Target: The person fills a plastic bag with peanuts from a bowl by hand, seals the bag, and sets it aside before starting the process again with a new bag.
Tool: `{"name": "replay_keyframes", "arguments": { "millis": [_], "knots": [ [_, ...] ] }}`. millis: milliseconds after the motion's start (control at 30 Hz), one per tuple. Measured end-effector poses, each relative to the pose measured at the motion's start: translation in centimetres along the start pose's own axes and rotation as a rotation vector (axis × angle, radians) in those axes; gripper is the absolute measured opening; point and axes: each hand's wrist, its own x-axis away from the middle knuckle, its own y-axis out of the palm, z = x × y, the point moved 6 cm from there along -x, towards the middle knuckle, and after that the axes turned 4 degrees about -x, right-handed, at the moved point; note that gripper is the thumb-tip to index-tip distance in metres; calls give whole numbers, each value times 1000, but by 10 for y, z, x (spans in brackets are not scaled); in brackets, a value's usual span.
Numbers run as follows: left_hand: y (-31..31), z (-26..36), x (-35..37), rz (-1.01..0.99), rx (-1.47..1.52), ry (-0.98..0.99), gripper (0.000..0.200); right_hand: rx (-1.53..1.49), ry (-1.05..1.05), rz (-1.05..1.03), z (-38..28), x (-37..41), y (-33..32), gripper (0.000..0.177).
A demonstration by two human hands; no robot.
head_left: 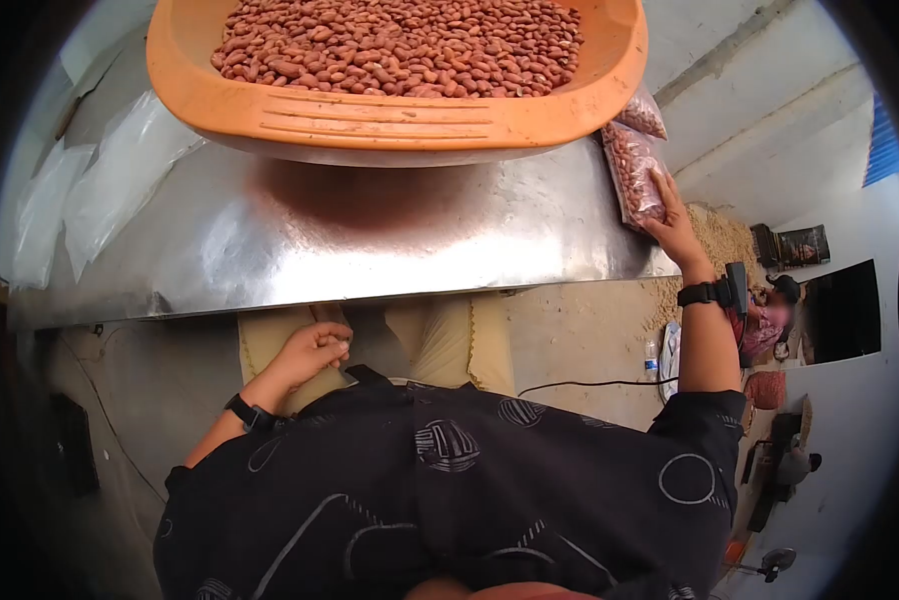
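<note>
My right hand (675,228) is at the table's right end, its fingers closed over the near edge of a clear plastic bag of peanuts (633,172). Another filled bag (643,112) lies just beyond it, partly hidden by the orange basin (370,118). Reddish shelled peanuts (400,50) fill that wide basin, which stands on the metal table. Over my lap, below the table edge, my left hand (315,352) rests with its fingers loosely curled together, and I see nothing held in it.
The shiny metal table (370,240) has its front edge above my knees. Flat clear plastic bags (120,190) lie at its left. On the floor to the right are a pile of unshelled peanuts (725,245), a bottle (652,358) and a black cable (600,383). Another person (767,320) is farther right.
</note>
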Motion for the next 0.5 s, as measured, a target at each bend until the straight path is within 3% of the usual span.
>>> {"name": "replay_keyframes", "arguments": {
  "millis": [167,300,400,500],
  "knots": [
    [-20,19,14,-13,-102,136,34,135,-50,60,-2,-2,-9,73],
    [-46,91,74,-22,-158,183,28,-283,-19,321,-64,18,-14,50],
    [-61,155,131,19,-218,331,22,-480,-122,307,-96,36,13,40],
    [-96,200,161,149,-315,369,20,-318,-328,244,-154,54,41,32]
  ]
}}
